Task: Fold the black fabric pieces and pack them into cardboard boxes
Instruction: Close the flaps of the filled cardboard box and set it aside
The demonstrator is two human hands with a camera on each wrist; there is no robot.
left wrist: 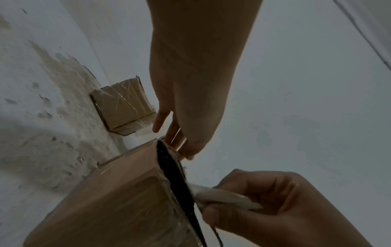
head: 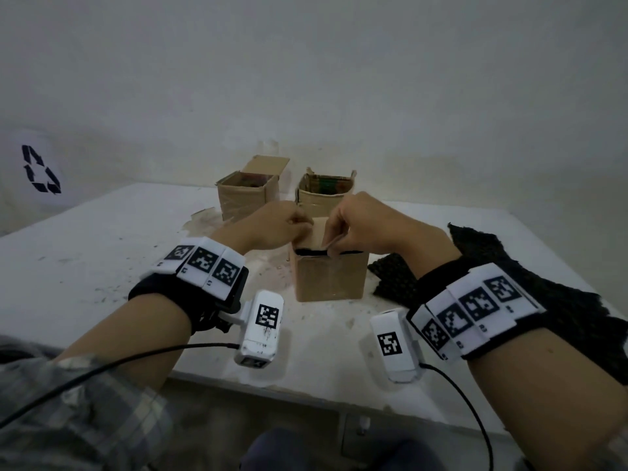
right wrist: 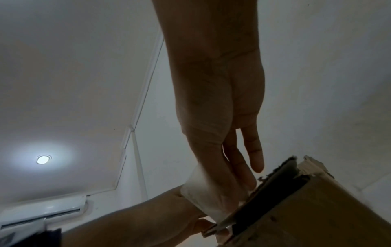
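Observation:
A small cardboard box point(head: 329, 280) stands in the middle of the table with black fabric point(head: 311, 253) showing as a dark strip at its top. Both hands are at the box's top. My left hand point(head: 299, 226) has its fingers curled on an upright flap point(head: 317, 231). In the left wrist view its fingertips point(left wrist: 186, 153) touch the box's rim beside the fabric strip point(left wrist: 175, 175). My right hand point(head: 338, 237) pinches a pale flap point(right wrist: 203, 192) at the rim of the box point(right wrist: 317, 208). More black fabric point(head: 530, 277) lies spread on the table to the right.
Two open cardboard boxes point(head: 246, 195) point(head: 324, 193) stand behind the near one, close to the wall. A small folded black piece point(head: 390, 277) lies just right of the near box. The white table point(head: 102, 239) is scuffed; its front edge runs below my wrists.

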